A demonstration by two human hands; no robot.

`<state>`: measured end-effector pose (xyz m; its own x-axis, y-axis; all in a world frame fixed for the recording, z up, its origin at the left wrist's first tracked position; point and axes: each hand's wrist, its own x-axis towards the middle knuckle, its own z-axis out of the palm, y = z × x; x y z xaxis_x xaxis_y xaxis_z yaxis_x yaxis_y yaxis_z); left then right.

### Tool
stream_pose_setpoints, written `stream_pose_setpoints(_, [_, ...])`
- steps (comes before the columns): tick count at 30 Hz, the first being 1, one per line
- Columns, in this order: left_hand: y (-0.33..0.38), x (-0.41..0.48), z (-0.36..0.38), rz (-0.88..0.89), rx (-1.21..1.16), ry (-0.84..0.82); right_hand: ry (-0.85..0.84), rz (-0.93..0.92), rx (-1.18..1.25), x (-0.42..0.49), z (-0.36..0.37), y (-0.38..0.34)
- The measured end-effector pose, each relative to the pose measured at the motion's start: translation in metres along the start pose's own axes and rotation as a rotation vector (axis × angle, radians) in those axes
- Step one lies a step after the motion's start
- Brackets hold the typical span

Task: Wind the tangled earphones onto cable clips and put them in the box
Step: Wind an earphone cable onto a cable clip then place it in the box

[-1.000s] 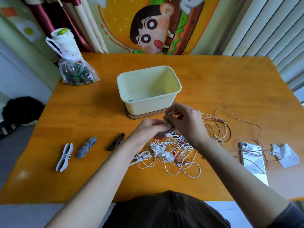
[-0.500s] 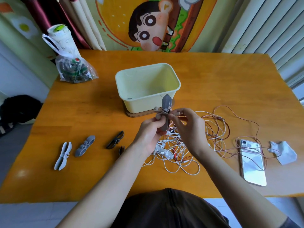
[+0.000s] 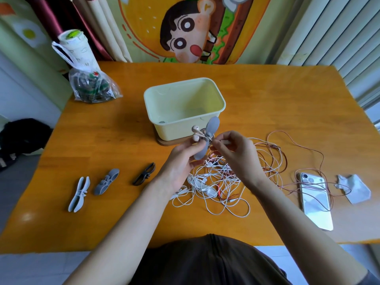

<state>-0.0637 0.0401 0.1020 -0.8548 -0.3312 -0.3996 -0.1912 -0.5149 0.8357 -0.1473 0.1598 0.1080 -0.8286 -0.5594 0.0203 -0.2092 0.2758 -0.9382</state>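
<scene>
A room in a home: a cartoon wall hanging (image 3: 195, 27) and maroon curtains (image 3: 53, 19) behind an orange wooden table (image 3: 287, 99), window blinds (image 3: 333, 38) alongside, a phone (image 3: 316, 204) lying out.

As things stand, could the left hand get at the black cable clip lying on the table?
Probably yes for reach: the black cable clip lies uncovered close by the left hand, clear of the cable tangle. But that hand is gripping the grey cable clip, so it would need freeing first.
</scene>
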Motion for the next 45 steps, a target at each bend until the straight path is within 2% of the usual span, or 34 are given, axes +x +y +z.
stream_pose_setpoints(6, [-0.001,0.002,-0.001,-0.053,-0.035,0.097,-0.059,0.044,0.039,0.000,0.003,0.004])
stream_pose_setpoints(10, [-0.003,0.002,-0.003,-0.093,-0.031,0.180,-0.083,0.045,-0.035,-0.001,0.005,0.005])
stream_pose_setpoints(14, [-0.006,0.003,-0.007,-0.066,0.031,0.249,-0.007,-0.023,-0.130,-0.003,0.006,0.008])
stream_pose_setpoints(17, [-0.004,0.003,-0.010,-0.023,0.142,0.264,0.077,-0.148,-0.219,0.002,0.006,0.009])
stream_pose_setpoints(19, [-0.002,0.004,-0.012,0.008,0.256,0.234,0.039,-0.227,-0.337,0.008,0.004,0.010])
stream_pose_setpoints(22, [0.006,0.008,-0.018,0.064,0.347,0.177,-0.158,-0.293,-0.501,0.022,0.000,0.011])
stream_pose_setpoints(25, [0.015,0.018,-0.026,0.082,0.399,0.202,-0.287,-0.294,-0.522,0.037,0.000,0.013])
stream_pose_setpoints(28, [0.025,0.032,-0.034,0.114,0.434,0.260,-0.313,-0.262,-0.460,0.049,0.003,0.012])
stream_pose_setpoints(31, [0.040,0.048,-0.035,0.160,0.390,0.259,-0.271,-0.266,-0.404,0.064,0.010,0.008])
stream_pose_setpoints(33, [0.052,0.062,-0.039,0.193,0.419,0.325,-0.233,-0.268,-0.385,0.081,0.015,0.005])
stream_pose_setpoints(36, [0.059,0.081,-0.058,0.292,0.685,0.458,-0.204,-0.290,-0.420,0.118,0.018,0.004])
stream_pose_setpoints(38, [0.056,0.090,-0.075,0.381,1.045,0.516,-0.197,-0.309,-0.490,0.148,0.021,0.009])
stream_pose_setpoints(40, [0.049,0.096,-0.090,0.402,1.337,0.498,-0.233,-0.293,-0.587,0.178,0.028,0.017])
stream_pose_setpoints(42, [0.043,0.099,-0.098,0.421,1.461,0.441,-0.302,-0.230,-0.690,0.203,0.038,0.026])
stream_pose_setpoints(45, [0.040,0.102,-0.103,0.519,1.511,0.393,-0.408,-0.110,-0.813,0.229,0.058,0.036])
